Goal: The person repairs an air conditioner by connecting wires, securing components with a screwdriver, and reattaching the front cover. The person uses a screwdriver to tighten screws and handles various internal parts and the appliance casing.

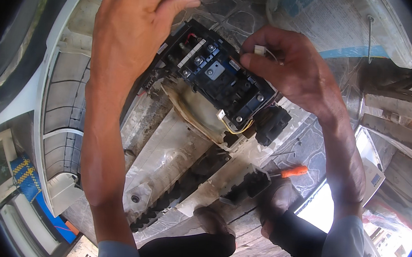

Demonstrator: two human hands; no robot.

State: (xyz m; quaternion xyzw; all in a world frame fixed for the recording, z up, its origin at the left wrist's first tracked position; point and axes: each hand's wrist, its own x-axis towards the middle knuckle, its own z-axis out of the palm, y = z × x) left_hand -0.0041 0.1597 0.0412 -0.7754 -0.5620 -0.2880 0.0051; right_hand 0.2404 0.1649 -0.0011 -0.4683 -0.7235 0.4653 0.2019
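Observation:
A black electrical box [220,76] with a terminal block and several screws lies tilted over a dirty, white air-conditioner indoor unit [164,159]. Between the thumb and fingers of my right hand [290,65], a small white wire connector [260,50] is gripped at the box's far right corner. My left hand [131,29] hovers over the box's far left side; its fingers bend, thumb and forefinger stand slightly apart, and nothing shows between them. The other fingers are hidden. A second white connector [221,114] on a yellowish wire hangs loose at the box's near edge.
An orange-handled screwdriver [294,172] lies near my shoe [281,194] at the right. A whitish tub [332,27] with a wire handle stands far right. At left leans a white frame with mesh filters [64,101]; more panels are stacked at the right [397,125].

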